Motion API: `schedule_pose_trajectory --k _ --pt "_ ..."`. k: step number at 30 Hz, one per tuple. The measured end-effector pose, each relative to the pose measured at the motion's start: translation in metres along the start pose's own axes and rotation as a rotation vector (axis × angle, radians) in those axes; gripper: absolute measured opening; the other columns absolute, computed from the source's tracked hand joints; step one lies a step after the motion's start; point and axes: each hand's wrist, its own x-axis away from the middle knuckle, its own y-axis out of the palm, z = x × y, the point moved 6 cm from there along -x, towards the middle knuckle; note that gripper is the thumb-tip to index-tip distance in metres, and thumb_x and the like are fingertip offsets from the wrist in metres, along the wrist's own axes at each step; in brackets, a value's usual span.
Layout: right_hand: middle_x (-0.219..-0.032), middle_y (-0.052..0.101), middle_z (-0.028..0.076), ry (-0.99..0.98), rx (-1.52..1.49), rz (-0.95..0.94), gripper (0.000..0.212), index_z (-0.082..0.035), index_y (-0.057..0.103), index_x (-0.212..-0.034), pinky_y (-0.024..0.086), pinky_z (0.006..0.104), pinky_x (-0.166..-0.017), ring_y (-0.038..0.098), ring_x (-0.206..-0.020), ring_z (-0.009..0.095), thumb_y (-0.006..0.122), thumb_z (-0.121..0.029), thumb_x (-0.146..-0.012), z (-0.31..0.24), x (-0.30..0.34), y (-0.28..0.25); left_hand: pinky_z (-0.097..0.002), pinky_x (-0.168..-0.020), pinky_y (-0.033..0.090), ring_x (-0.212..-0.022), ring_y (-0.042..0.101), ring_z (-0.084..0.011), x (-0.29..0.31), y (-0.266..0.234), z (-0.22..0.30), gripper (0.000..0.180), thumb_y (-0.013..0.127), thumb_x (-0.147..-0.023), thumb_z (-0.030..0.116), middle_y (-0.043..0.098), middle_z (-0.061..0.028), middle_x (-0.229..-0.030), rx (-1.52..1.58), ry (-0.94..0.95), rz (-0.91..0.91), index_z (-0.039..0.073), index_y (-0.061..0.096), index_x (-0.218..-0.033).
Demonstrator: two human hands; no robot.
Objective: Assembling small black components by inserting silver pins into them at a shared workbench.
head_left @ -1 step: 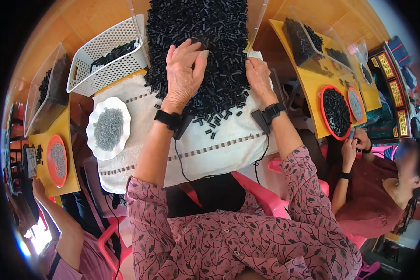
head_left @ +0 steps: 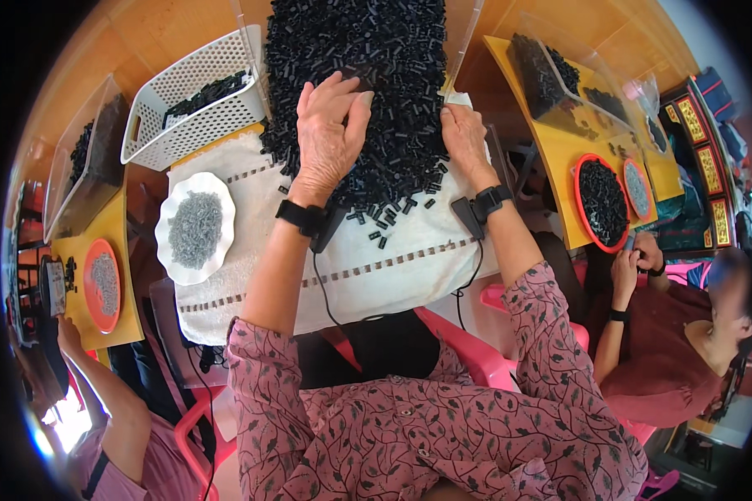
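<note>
A large heap of small black tube-shaped pieces (head_left: 393, 100) spills from a clear plastic box (head_left: 462, 46) onto a white towel (head_left: 393, 284). My left hand (head_left: 332, 138) lies on the left part of the heap, fingers apart and thumb held out, gripping nothing I can see. At the box's front right corner, my right hand (head_left: 466, 142) is closed around the end of the side wall; some of its fingertips are hidden. Several loose black pieces (head_left: 380, 224) lie on the towel between my wrists. Black straps with small devices circle both wrists.
Left of my forearm sits a scalloped white dish (head_left: 195, 267) of small clear-grey pieces. Behind it stands a white perforated basket (head_left: 150, 138) with black pieces. People work at yellow tables on both sides; a red-rimmed tray (head_left: 602, 200) of black pieces is at right.
</note>
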Motion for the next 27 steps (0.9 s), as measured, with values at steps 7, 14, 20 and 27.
schedule_pose_trajectory --k 7,14,20,27 --pt "-0.113 0.057 0.020 0.047 0.072 0.009 0.030 -0.006 0.063 -0.111 0.036 0.0514 -0.093 0.048 -0.108 0.039 0.049 -0.027 -0.095 -0.007 0.005 0.004 -0.0488 -0.107 0.037 -0.110 0.063 -0.0324 0.024 -0.035 0.007 0.016 0.065 -0.087 0.014 0.071 -0.0150 -0.105 0.096 -0.114 0.109 -0.001 0.071 -0.086" --pt "-0.113 0.057 0.021 0.069 0.118 0.008 0.029 -0.001 0.062 -0.104 0.036 0.0522 -0.094 0.048 -0.108 0.040 0.050 -0.025 -0.095 -0.012 0.007 0.003 -0.0479 -0.105 0.040 -0.106 0.065 -0.0326 0.052 -0.072 0.025 0.015 0.062 -0.090 0.010 0.071 -0.0148 -0.102 0.168 -0.234 0.149 -0.003 0.070 -0.090" --pt "-0.103 0.059 0.022 0.030 0.153 0.007 0.027 0.001 0.061 -0.098 0.036 0.0511 -0.092 0.051 -0.102 0.040 0.051 -0.023 -0.094 -0.004 0.008 0.011 -0.0469 -0.107 0.039 -0.104 0.066 -0.0271 0.085 -0.098 0.033 0.018 0.060 -0.093 0.012 0.072 -0.0133 -0.102 0.219 -0.463 0.225 -0.003 0.071 -0.093" --pt "-0.095 0.059 0.026 -0.152 0.133 0.104 0.021 0.004 0.060 -0.094 0.041 0.0495 -0.086 0.054 -0.095 0.042 0.054 -0.016 -0.090 -0.021 0.018 0.010 -0.0418 -0.102 0.043 -0.093 0.066 -0.0228 0.132 -0.104 0.026 0.024 0.059 -0.096 0.016 0.072 -0.0140 -0.100 0.204 -0.657 0.228 -0.004 0.071 -0.094"
